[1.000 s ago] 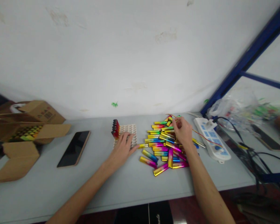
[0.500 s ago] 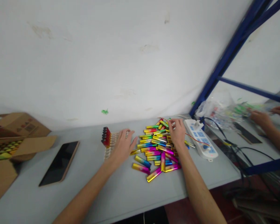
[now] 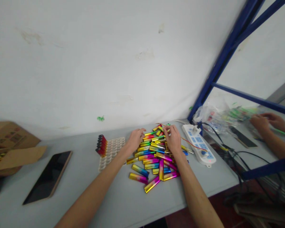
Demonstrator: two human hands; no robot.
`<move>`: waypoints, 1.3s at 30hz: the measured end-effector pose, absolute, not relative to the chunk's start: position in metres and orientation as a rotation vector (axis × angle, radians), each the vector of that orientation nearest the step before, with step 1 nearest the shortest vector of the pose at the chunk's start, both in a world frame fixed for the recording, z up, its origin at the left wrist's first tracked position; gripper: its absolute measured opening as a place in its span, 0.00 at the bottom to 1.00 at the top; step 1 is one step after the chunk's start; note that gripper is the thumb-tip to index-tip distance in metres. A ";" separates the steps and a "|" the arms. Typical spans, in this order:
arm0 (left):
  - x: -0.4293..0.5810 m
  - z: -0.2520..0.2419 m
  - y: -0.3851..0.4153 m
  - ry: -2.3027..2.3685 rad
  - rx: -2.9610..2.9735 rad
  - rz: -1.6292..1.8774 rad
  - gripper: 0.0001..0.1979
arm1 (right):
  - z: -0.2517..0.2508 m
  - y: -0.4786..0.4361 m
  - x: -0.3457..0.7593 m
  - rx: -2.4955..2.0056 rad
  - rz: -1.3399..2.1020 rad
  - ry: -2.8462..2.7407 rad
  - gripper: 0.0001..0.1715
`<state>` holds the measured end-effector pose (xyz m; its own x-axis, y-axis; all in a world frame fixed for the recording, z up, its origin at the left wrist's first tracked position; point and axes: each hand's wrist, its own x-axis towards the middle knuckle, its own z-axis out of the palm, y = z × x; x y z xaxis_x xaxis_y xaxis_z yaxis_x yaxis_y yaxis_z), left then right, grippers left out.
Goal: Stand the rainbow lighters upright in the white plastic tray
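Note:
A heap of shiny lighter-like tubes [image 3: 153,160], coloured gold, magenta, blue, green and red, lies on the grey table. My left hand [image 3: 135,140] is at the heap's far left edge, its fingers drawn together beside a green-and-yellow tube; their grip is partly hidden. At the heap's upper right, my right hand [image 3: 173,138] has its fingers curled in a pinch against the tubes. What it holds, if anything, is too small to make out. Left of the heap is a pale tray [image 3: 112,152] with round holes. A row of red-and-gold pieces with black tops [image 3: 101,145] stands along its left side.
A white power strip [image 3: 199,145] with plugs and cables lies right of the heap. A dark phone [image 3: 48,177] and an open cardboard box [image 3: 16,158] are on the left. Blue frame bars [image 3: 224,60] rise on the right. Beyond them are plastic bags [image 3: 213,118] and another person's hands [image 3: 263,123].
My left hand has moved right, off the tray to the heap's far left edge, and its fingers have drawn together. My right hand stays at the heap, shifted slightly. The view has swung a little.

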<state>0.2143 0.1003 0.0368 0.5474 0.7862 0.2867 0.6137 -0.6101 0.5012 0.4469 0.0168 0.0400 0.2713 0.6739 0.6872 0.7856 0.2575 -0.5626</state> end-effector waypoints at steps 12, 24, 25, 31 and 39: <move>0.212 0.044 0.111 1.037 2.215 0.704 0.13 | 0.039 0.017 0.449 -1.494 -0.187 -1.351 0.26; 0.142 0.063 0.037 0.811 1.577 1.018 0.23 | 0.039 0.017 0.448 -1.389 -0.075 -1.487 0.22; 0.137 0.063 0.029 0.778 1.440 1.051 0.25 | 0.038 0.017 0.448 -1.389 -0.065 -1.501 0.22; 0.125 0.059 0.012 0.788 1.149 1.159 0.26 | 0.036 0.017 0.448 -1.475 0.004 -1.526 0.24; 0.119 0.071 0.006 0.768 1.225 1.166 0.27 | 0.035 0.017 0.446 -1.450 -0.031 -1.486 0.23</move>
<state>0.1193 0.0063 0.0708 0.2748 0.9521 0.1343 -0.2525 -0.0633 0.9655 0.4461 0.0175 0.0350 0.2397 0.7286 0.6416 0.7545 0.2761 -0.5954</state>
